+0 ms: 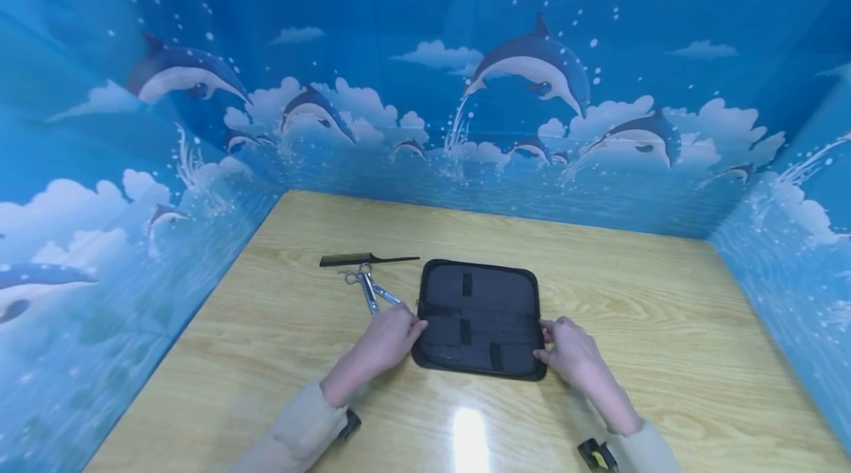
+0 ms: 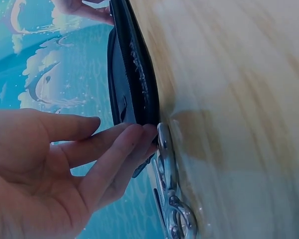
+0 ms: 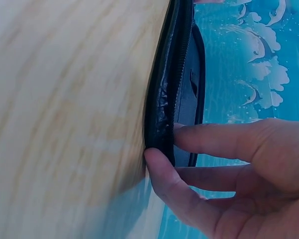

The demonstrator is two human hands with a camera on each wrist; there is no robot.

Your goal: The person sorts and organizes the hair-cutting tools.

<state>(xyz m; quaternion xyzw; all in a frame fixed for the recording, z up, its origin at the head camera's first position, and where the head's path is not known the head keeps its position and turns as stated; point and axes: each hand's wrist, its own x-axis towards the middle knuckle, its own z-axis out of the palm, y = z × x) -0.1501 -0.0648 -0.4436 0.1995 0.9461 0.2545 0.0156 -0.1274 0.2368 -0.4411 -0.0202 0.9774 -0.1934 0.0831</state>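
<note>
A black zip case (image 1: pixel 495 325) lies opened out on the wooden table, its inner pockets and elastic loops facing up. My left hand (image 1: pixel 392 340) is at its left edge. In the left wrist view the left fingertips (image 2: pixel 134 132) touch that edge, with the thumb held apart from it. On the far side, my right hand (image 1: pixel 575 355) pinches the case's right edge near the front corner. The right wrist view shows the zip teeth (image 3: pixel 181 69) running along that edge. Silver scissors (image 1: pixel 368 288) lie just beyond the left hand, which partly overlaps them in the head view.
A black tail comb (image 1: pixel 349 259) rests behind the scissors, its thin handle pointing right. The wood-grain table (image 1: pixel 638 295) is bordered at the back and sides by a blue dolphin-print sheet (image 1: pixel 399 29).
</note>
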